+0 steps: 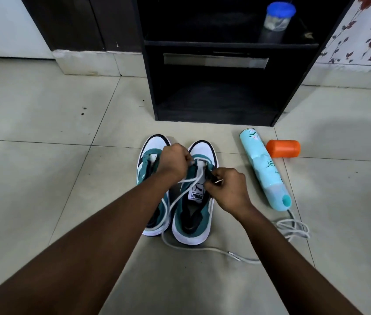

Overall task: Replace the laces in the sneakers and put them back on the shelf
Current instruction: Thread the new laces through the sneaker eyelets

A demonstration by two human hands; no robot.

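Two teal-and-white suede sneakers sit side by side on the pale tiled floor [43,178], toes pointing at the black wooden shelf unit [221,87] beyond both hands. The left hand [173,161] has a closed grip, fingers curled round the white flat lace [186,189] just above the front eyelets of the right sneaker [193,214]. The right hand [230,189] sits just beside it, its grip narrow, pinching what looks like the lace's tip at the sneaker's dark eyelet edge; the exact contact is too small to tell. From the left grip the lace runs back across the tongue, loops between the heels and trails over the floor toward the right forearm. The left sneaker [150,155] lies partly under the left wrist. To the right of the right grip lies a light-blue folded umbrella [264,169], an orange plastic cylinder [283,148] touching its far side. A second loose white lace [293,228] is coiled near the umbrella's handle. On the shelf's upper level stands a blue-lidded clear jar [276,17].
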